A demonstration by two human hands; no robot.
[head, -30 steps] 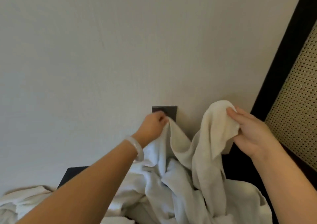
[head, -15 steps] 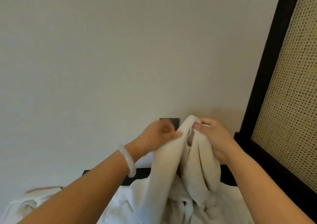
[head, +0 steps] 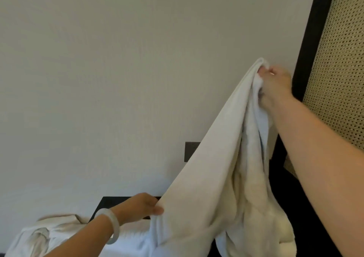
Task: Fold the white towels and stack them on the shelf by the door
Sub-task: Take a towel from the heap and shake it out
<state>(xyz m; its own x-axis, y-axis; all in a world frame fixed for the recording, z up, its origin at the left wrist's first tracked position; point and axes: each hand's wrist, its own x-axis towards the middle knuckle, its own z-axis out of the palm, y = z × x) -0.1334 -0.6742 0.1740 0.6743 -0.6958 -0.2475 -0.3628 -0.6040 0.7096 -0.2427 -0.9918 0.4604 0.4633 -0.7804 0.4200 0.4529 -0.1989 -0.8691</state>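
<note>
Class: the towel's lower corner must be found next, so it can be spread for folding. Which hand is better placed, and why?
Probably the left hand: it pinches the towel at its long edge, low down near the hanging end. The right hand grips the bunched top, holding it aloft.

The white towel (head: 222, 158) is soft, fuzzy cloth, the bracelet (head: 113, 227) looks smooth and shiny like pale stone, and beside the towel a woven panel (head: 338, 69) has tiny holes.
</note>
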